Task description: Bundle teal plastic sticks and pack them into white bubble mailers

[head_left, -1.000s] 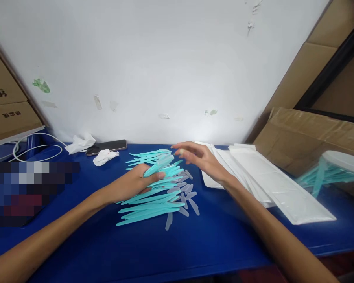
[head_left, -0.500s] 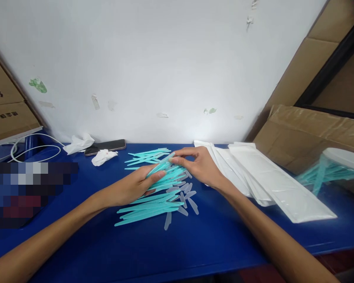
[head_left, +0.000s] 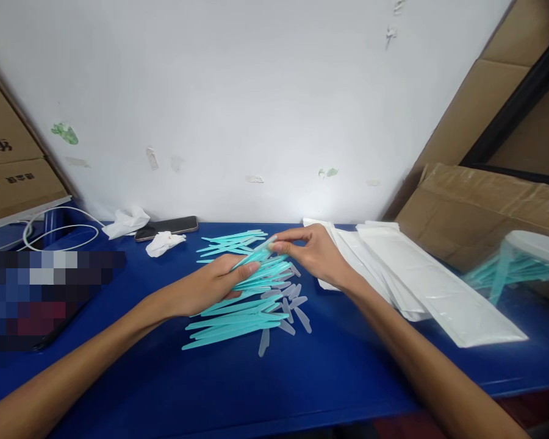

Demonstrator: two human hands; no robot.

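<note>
Turquoise sticks [head_left: 252, 253], slim, tapered, bunched in left hand [head_left: 205, 286], fingers wrapped round them, above loose sticks [head_left: 238, 327] on blue tabletop [head_left: 338, 378]. Right hand [head_left: 322, 256] pinches bunch's far tip between fingers. Translucent pieces [head_left: 302, 320] just right. Left ends hidden by palm; white-rimmed container [head_left: 537, 245] at right cut off, blurred.

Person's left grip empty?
No, the left grip holds slim turquoise plastic sticks, their ends showing past the thumb, above more sticks spread on the glossy dark-blue table.
</note>
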